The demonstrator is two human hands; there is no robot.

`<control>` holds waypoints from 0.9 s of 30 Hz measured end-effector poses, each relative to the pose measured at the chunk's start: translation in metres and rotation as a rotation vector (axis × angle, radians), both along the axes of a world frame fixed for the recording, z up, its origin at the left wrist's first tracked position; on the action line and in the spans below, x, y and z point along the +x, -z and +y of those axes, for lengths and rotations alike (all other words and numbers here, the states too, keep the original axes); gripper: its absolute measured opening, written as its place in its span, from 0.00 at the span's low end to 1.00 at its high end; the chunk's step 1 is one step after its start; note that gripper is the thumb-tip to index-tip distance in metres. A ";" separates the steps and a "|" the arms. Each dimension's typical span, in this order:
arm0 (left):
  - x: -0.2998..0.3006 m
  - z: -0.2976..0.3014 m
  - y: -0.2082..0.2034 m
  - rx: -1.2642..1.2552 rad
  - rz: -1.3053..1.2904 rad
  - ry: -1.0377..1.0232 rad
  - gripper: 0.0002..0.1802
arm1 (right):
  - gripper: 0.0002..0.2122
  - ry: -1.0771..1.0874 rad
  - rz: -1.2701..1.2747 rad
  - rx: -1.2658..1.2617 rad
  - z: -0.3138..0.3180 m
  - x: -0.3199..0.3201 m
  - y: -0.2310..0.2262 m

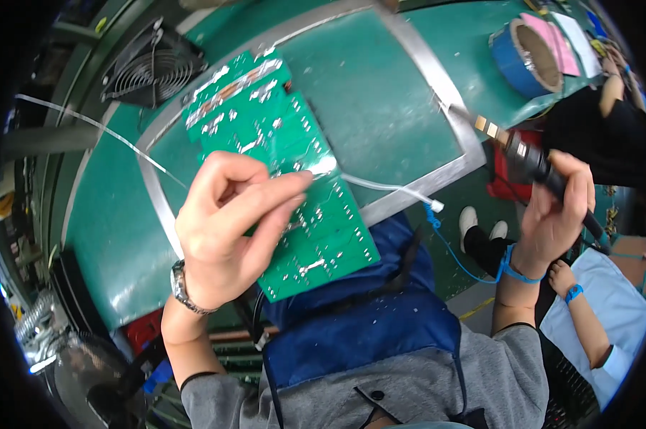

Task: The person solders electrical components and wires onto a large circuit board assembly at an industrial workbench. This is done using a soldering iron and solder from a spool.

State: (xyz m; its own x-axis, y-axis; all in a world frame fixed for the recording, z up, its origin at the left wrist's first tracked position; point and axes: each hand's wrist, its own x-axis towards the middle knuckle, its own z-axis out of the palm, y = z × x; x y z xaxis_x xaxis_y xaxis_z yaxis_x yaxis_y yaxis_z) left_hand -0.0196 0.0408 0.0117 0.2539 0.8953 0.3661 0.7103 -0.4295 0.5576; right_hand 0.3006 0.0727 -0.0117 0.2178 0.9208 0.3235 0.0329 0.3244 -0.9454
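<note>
A green circuit board point(316, 236), dotted with shiny solder joints, lies aslant on the bench, its near end reaching over the edge toward my blue apron. Over its middle is my left hand point(230, 222), thumb and forefinger pinched together. A thin silvery solder wire point(116, 136) runs in from the left to this hand; its end at the fingertips is hard to see. My right hand point(555, 214) grips a soldering iron point(529, 159) off to the right, the tip pointing up and left, away from the board. From the board's right edge trails a white cable point(380, 184) with a small plug.
The green bench top point(380, 86) carries a metal frame point(430, 57). A black fan point(151, 71) stands at the back left, a blue tape roll point(512, 61) at the back right. A blue coiled cord point(451, 247) runs to my right wristband. Another person's arm point(584, 322) shows at right.
</note>
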 end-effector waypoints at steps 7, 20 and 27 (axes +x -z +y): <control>-0.014 0.014 0.020 -0.005 -0.116 -0.063 0.12 | 0.11 0.537 -0.494 0.296 0.062 0.019 0.005; -0.029 0.040 0.013 0.082 -0.033 -0.179 0.11 | 0.10 0.562 -0.704 0.114 0.043 0.006 -0.018; -0.033 0.035 0.026 0.050 -0.037 -0.224 0.12 | 0.15 -0.120 -0.505 0.226 0.018 -0.062 -0.013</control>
State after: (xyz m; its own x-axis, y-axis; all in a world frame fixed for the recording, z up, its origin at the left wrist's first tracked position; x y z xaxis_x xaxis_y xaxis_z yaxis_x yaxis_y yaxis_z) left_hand -0.0524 0.0761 -0.0146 0.0364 0.9083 0.4167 0.7707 -0.2909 0.5669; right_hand 0.2382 0.0911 0.0013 -0.1167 0.8252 0.5526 0.4134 0.5463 -0.7285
